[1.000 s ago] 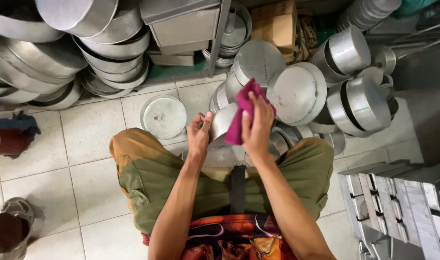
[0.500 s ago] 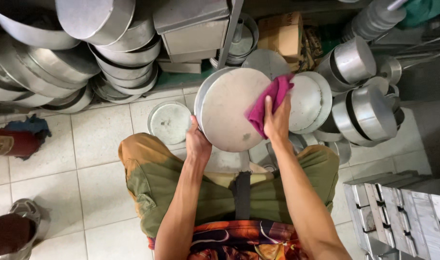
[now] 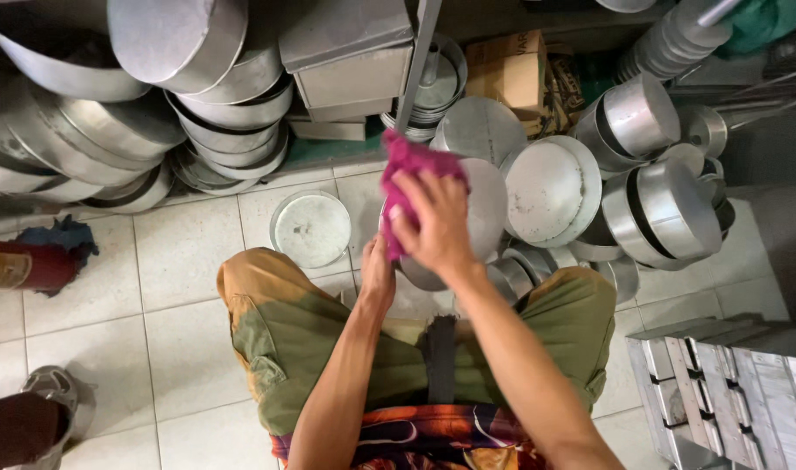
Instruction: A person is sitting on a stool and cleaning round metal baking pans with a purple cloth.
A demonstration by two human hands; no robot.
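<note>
The right hand (image 3: 437, 228) presses one pink cloth (image 3: 408, 178) against the face of a round metal pan (image 3: 485, 213), fingers curled over the cloth and gripping it. The left hand (image 3: 378, 274) holds the pan's lower left rim, fingers wrapped around the edge. The pan stands tilted above the person's knees, over the tiled floor (image 3: 189, 261). One small round lid (image 3: 311, 228) lies flat on the floor just left of the pan. Two large round lids (image 3: 550, 187) lean just right of it, and two deep pots (image 3: 654, 187) sit further right. One cardboard box (image 3: 511, 70) stands behind them.
</note>
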